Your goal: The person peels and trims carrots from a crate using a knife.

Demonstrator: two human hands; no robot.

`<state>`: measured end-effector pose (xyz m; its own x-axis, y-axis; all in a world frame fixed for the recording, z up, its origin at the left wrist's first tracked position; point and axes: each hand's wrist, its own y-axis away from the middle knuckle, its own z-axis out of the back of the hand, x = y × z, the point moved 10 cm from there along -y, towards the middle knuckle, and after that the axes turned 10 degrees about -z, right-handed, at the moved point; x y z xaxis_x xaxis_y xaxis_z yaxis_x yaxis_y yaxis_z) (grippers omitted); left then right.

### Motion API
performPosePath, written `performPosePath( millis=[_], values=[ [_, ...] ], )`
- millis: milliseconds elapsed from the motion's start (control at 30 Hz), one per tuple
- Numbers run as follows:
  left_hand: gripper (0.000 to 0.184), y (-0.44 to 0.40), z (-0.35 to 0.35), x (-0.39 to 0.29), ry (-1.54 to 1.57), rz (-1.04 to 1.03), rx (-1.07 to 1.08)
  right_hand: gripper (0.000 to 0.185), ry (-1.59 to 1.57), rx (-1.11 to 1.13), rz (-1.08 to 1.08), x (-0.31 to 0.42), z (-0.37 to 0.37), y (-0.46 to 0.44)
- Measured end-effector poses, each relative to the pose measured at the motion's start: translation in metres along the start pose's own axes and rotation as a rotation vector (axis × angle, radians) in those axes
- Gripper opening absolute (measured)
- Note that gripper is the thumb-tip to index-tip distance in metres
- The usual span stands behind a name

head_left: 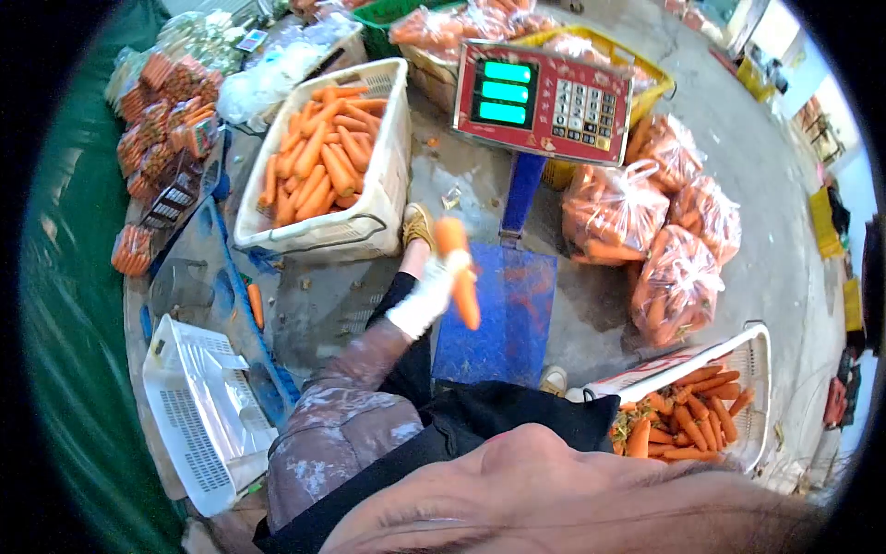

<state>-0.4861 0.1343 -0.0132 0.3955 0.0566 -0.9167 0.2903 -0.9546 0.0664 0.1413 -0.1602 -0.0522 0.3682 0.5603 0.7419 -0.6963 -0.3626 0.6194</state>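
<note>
"So, what is the left hand doing?"

"It has its white-gloved fingers closed around a thick orange carrot. 1 end sticks out above the grip and the other points down, near the edge of the scuffed blue metal scale platform. I can't tell whether they touch."

"And the right hand?"

"Out of view, so I can't say whether it's clenched, released or grasping something."

"How would you handle that carrot well?"

"I'd grip it round the middle, as here, so neither end pulls heavily. Firm but not crushing; a glove can slip on a smooth root. I'd lower it gently, since a drop could snap or bruise it."

"Anything to steer around?"

"Yes, the blue upright post carrying the red scale display with 3 green readouts. I'd swing the long end clear of it. I'd mind the feet too: 1 tan shoe is beside the white plastic crate heaped with carrots."

"What's on the other side?"

"4 clear plastic bags of carrots grouped right of the post, and a second white crate of carrots nearer the body."
</note>
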Motion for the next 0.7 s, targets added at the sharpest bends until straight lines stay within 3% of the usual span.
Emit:
performPosePath(
  millis=[33,67,100,167,233,267,333,400,467,500,533,600,667,700],
  values=[
    [0.036,-0.003,0.032,-0.012,0.166,0.096,-0.096,0.050,0.011,0.045,0.080,0.010,-0.006,0.005],
    [0.036,-0.011,0.065,-0.037,0.455,0.031,-0.279,0.049,0.026,0.083,0.157,0.019,-0.008,0.014],
    [0.035,-0.047,0.125,-0.077,0.245,-0.251,-0.262,0.047,0.044,0.117,0.231,0.028,-0.009,0.023],
    [0.035,-0.062,0.163,-0.132,0.043,-0.536,-0.247,0.045,0.085,0.177,0.377,0.042,-0.008,0.042],
    [0.027,-0.046,0.134,-0.152,0.296,-0.250,-0.164,0.042,0.080,0.233,0.388,0.044,-0.010,0.034],
    [0.024,-0.042,0.113,-0.160,0.413,-0.104,-0.112,0.041,0.053,0.265,0.329,0.047,-0.015,0.019],
    [0.021,0.001,0.020,-0.138,0.068,-0.138,0.232,0.038,-0.008,0.314,0.185,0.033,-0.017,0.000],
    [0.023,0.083,-0.089,-0.132,-0.351,-0.252,0.590,0.036,-0.237,0.537,0.368,0.074,-0.033,0.084],
    [0.031,0.153,-0.186,-0.089,-0.533,-0.280,0.952,0.035,-0.360,0.565,0.332,0.090,-0.020,0.137],
    [0.036,0.194,-0.240,-0.092,-0.617,-0.577,1.102,0.040,-0.248,0.505,0.458,0.106,-0.008,0.158],
    [0.042,0.240,-0.284,-0.098,-0.658,-0.903,1.209,0.035,-0.184,0.578,0.330,0.106,-0.019,0.116],
    [0.065,0.295,-0.357,-0.078,-0.588,-1.160,1.289,0.036,-0.027,0.589,0.270,0.120,-0.020,0.094],
    [0.071,0.336,-0.410,-0.067,-0.625,-1.335,1.258,0.041,-0.087,0.621,0.333,0.138,-0.020,0.109],
    [0.074,0.344,-0.428,-0.052,-0.657,-1.326,1.285,0.039,-0.056,0.558,0.322,0.140,-0.012,0.108]
  ],
)
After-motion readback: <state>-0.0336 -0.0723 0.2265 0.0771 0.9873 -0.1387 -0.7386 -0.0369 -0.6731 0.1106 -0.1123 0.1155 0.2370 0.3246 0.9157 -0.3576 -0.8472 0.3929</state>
